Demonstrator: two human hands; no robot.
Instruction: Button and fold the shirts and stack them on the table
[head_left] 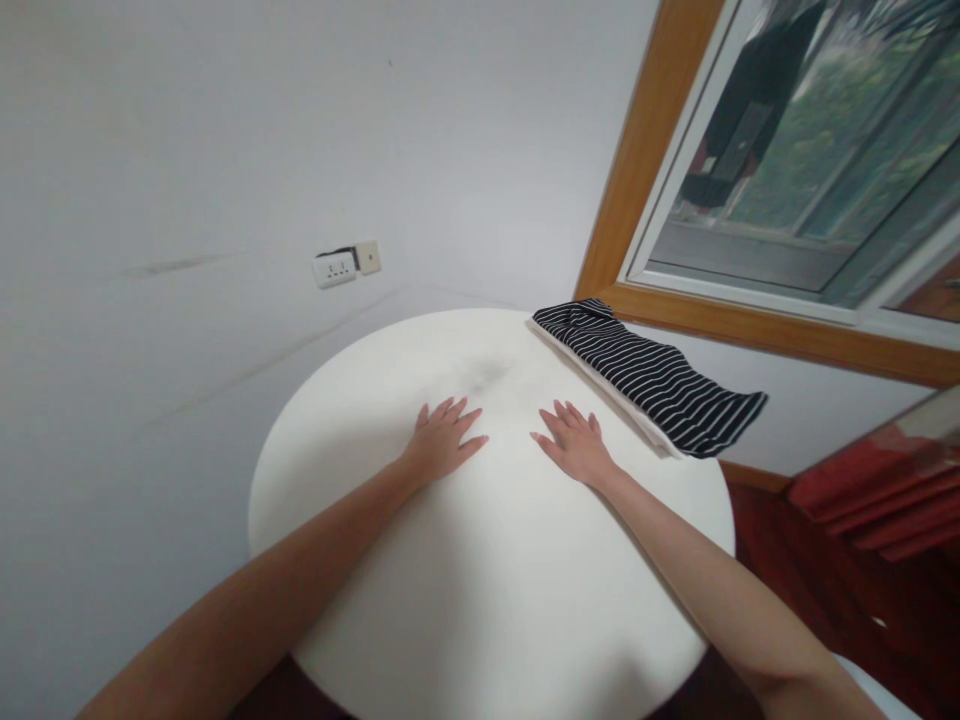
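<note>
My left hand (442,442) lies palm down on a round white table (510,590), its fingers spread and nothing in it. Across from it, my right hand (575,443) also rests flat on the tabletop with fingers apart. A black garment with white stripes (652,380) lies at the table's far right edge, on top of something pale. Part of the striped cloth hangs past the rim. My right hand is the nearer one to this cloth, without touching it.
White walls meet behind the table, and one carries a power socket (334,269) beside a beige plate (368,257). A wood-framed window (757,310) is at the right. Red fabric (877,490) hangs above the dark red floor (810,560).
</note>
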